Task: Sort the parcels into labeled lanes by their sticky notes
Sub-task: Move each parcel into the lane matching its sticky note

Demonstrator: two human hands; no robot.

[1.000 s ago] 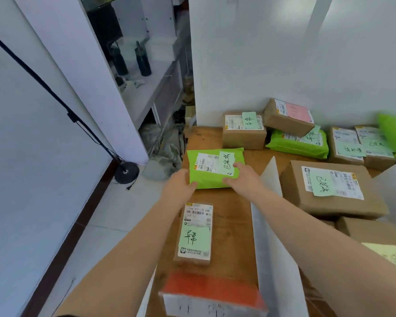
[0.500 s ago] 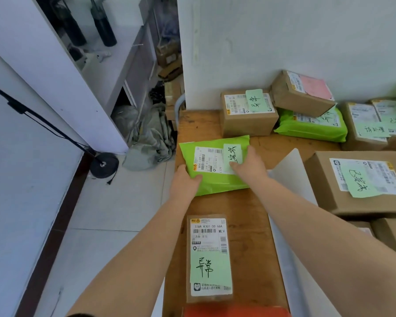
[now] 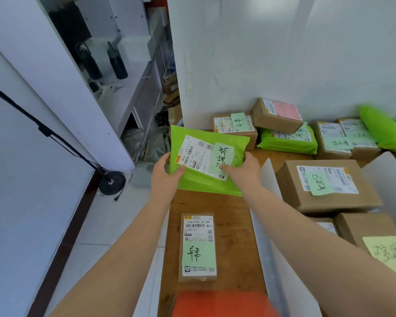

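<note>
Left hand (image 3: 164, 177) and right hand (image 3: 242, 172) fingers clamped on green mailer (image 3: 206, 161), tilted, lifted above surface (image 3: 233, 225) near far left corner.

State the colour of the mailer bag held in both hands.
Bright green mailer bag, with a white shipping label; it shows best in the head view.

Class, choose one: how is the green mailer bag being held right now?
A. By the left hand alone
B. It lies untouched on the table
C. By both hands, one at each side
C: the left hand and right hand each hold a side of the green mailer bag.
</note>
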